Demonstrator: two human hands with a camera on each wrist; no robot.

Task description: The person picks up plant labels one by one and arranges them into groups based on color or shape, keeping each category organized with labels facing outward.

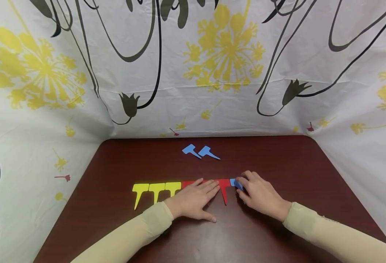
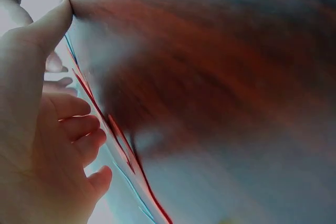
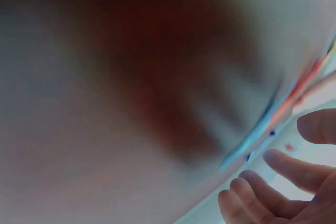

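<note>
Yellow T-shaped plant labels (image 1: 140, 187) lie side by side in a row on the table, stems toward me. Red T-shaped plant labels (image 1: 224, 184) continue that row to the right. My left hand (image 1: 193, 199) rests on the red ones with fingers straight and thumb spread, hiding part of them. At the row's right end, a blue T-shaped plant label (image 1: 235, 183) meets the last red one. My right hand (image 1: 262, 193) touches this blue label with loosely bent fingers, covering most of it. In the right wrist view the thumb (image 3: 317, 126) stands apart from the fingers.
Two more blue plant labels (image 1: 205, 152) lie farther back on the dark brown table (image 1: 140, 157). A white cloth (image 1: 180, 98) with yellow and grey flower prints hangs behind and at both sides of the table.
</note>
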